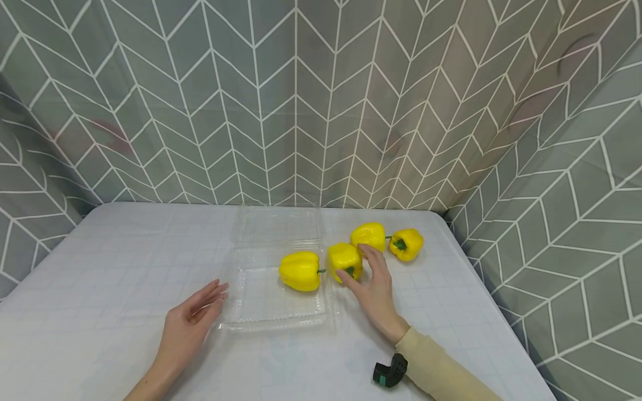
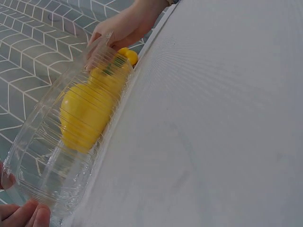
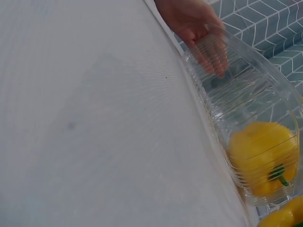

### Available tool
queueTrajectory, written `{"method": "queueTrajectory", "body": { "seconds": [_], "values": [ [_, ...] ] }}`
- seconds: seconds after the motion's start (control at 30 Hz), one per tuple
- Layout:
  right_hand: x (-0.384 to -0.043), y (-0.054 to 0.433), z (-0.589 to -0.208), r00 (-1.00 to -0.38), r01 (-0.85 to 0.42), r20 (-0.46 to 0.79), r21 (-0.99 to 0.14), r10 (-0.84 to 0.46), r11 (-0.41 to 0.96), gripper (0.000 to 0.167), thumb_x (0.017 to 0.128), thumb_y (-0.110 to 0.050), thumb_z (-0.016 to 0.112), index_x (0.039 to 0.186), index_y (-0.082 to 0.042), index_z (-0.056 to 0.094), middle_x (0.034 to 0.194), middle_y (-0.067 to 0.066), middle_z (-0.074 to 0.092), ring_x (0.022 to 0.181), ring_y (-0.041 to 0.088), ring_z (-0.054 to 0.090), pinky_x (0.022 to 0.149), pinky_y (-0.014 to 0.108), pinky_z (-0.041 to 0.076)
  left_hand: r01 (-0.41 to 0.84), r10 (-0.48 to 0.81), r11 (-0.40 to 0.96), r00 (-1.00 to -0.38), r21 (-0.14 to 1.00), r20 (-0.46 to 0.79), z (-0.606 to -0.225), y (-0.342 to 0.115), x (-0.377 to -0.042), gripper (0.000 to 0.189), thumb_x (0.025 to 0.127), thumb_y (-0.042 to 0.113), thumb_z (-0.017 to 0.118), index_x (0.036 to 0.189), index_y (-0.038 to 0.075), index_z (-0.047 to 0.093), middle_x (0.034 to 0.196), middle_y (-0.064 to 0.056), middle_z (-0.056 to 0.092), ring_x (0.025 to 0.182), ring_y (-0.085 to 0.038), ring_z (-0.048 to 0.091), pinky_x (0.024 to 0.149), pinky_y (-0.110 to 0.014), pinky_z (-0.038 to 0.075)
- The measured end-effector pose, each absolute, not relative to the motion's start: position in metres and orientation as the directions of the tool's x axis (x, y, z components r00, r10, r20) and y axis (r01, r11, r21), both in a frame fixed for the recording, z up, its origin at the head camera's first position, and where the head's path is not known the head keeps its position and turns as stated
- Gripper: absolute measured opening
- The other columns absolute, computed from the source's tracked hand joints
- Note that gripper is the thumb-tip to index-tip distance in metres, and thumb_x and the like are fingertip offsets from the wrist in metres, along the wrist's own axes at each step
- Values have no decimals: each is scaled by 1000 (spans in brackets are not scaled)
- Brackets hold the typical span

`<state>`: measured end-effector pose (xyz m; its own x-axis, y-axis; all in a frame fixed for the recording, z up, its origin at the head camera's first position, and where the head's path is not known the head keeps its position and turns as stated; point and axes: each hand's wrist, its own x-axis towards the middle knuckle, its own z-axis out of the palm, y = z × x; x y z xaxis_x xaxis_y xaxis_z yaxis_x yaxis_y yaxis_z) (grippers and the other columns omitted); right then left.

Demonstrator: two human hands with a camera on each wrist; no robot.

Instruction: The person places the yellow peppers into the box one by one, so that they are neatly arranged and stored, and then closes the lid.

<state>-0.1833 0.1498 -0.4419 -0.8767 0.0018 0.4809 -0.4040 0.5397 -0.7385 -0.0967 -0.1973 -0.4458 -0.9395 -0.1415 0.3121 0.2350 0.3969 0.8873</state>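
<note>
A clear plastic clamshell container (image 1: 261, 320) lies open, its lid (image 1: 278, 227) folded back toward the curtain. One yellow bell pepper (image 1: 299, 271) sits inside its right part, stem to the right. Just at the container's right edge, my right hand (image 1: 376, 295) holds another yellow bell pepper (image 1: 344, 259) between thumb and fingers. In the left wrist view that right hand (image 2: 125, 28) shows beyond the container. My left hand (image 1: 193, 320) is at the container's left edge, fingers loosely extended; the right wrist view shows its fingers (image 3: 208, 54) through the clear wall.
Two more yellow bell peppers, one nearer (image 1: 368, 236) and one farther right (image 1: 407, 244), lie on the white-covered table (image 1: 125, 262) behind the right hand. A black device (image 1: 390, 372) is by the right sleeve. A grey patterned curtain (image 1: 281, 111) closes the back and sides.
</note>
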Motion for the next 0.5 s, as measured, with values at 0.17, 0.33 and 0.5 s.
{"method": "queueTrajectory", "body": {
  "seconds": [0.17,0.33,0.5],
  "values": [
    [-186,150,-446,-905,-358,425,-773,9,524,73,83,-32,83,141,-4,51,144,7,48,137,27,44,119,50,33,239,-148,407,-935,881,322,-446,-197,-97,40,96,8,66,135,1,60,122,-15,70,105,9,64,87,-6,51],
    [-189,150,-449,-913,-340,409,-778,15,528,72,84,-35,82,141,-5,51,144,7,47,137,27,44,119,50,34,249,-147,416,-931,875,335,-447,-197,-97,40,96,7,66,135,1,60,122,-14,71,105,10,63,87,-6,51],
    [-191,150,-451,-915,-333,402,-780,18,530,70,84,-35,81,141,-7,51,144,7,47,136,27,45,118,51,36,256,-156,401,-927,880,341,-447,-197,-97,40,96,5,66,135,1,60,121,-8,72,104,8,65,87,-6,51]
  ]
}}
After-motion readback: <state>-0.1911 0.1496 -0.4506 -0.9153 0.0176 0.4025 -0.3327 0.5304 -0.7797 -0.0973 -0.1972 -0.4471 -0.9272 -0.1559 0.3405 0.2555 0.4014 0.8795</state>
